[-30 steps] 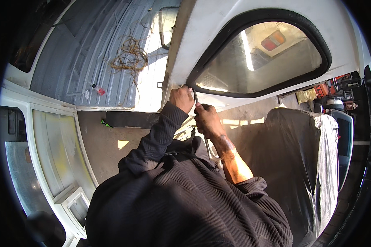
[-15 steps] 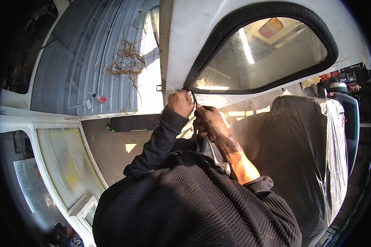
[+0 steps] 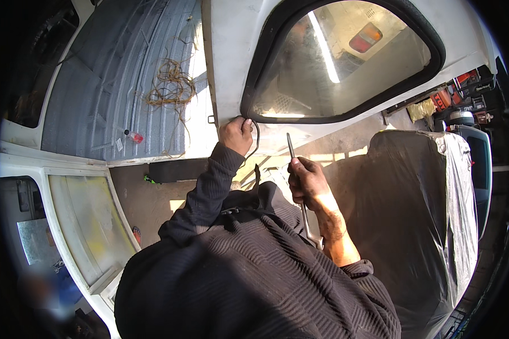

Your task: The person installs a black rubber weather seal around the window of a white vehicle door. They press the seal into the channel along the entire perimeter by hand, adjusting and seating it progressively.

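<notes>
- A large window with rounded corners (image 3: 350, 85) fills the upper centre of the frame; a thick black rubber seal (image 3: 253, 79) rings its glass.
- A thin, flexible black strip (image 3: 258, 135) lies at the seal's lower-left corner, just above the centre of the frame, and hangs below it in a curved loop.
- The left hand (image 3: 236, 135), left of this loop, is closed, thumb and curled fingers gripping the strip beside the seal's corner.
- The right hand (image 3: 308, 182), right of centre and lower, is wrapped firmly around a slim, grey metal bar tool (image 3: 290, 146). The tool's narrow tip points up, below the seal and apart from it; its other end runs down past the wrist.
- The white painted panel (image 3: 227, 56) around the window carries the seal and spreads across the top of the frame.
- At the upper left, a tangled bundle of thin brown cord (image 3: 172, 85) lies on a grey ribbed metal floor (image 3: 136, 73), with a small clear-and-red bottle (image 3: 133, 136) near its lower edge.
- At the right, dark plastic sheeting (image 3: 401, 203) drapes a bulky shape.
- At the left stands a white-framed panel (image 3: 87, 214) with yellowish smears.
</notes>
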Motion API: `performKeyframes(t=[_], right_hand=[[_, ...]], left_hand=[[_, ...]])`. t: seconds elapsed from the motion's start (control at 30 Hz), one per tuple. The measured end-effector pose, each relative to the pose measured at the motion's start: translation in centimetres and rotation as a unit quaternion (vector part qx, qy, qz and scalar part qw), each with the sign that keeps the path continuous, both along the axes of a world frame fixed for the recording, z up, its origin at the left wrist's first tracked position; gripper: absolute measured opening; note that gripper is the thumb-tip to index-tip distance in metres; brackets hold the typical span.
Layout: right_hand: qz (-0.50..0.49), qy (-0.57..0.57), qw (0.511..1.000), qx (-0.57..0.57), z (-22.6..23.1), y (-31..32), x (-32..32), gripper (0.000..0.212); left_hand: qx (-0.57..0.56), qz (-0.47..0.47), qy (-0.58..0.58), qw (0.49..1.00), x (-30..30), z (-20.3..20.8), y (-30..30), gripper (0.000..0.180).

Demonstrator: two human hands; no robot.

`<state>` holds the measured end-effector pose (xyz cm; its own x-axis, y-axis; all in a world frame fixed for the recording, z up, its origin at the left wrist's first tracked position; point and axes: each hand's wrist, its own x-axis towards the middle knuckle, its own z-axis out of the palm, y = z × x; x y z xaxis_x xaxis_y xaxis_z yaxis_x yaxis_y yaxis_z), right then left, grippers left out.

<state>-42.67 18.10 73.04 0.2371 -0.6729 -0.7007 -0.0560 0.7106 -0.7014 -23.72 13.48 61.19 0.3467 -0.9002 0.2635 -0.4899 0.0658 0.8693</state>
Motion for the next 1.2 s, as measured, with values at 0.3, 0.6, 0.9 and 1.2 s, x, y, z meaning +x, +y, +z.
performKeyframes(t=[0.3,0.6,0.9,1.2], right_hand=[[0.089,0.112,0.978,-0.15,-10.3,3.0,0.1,0.032],[0.05,-0.032,0.973,-0.223,-5.5,-0.4,1.5,0.032],[0.05,-0.077,0.965,-0.244,-7.6,0.0,2.2,0.033],[0.036,-0.062,0.966,-0.25,-8.4,-1.1,0.8,0.035]], left_hand=[[0.041,-0.063,0.007,0.997,1.4,0.9,0.6,0.024],[0.049,-0.032,-0.059,0.997,1.5,1.7,0.5,0.028],[0.053,-0.029,-0.043,0.997,1.9,2.1,1.6,0.027],[0.039,0.119,-0.172,0.977,0.3,5.7,1.6,0.046]])
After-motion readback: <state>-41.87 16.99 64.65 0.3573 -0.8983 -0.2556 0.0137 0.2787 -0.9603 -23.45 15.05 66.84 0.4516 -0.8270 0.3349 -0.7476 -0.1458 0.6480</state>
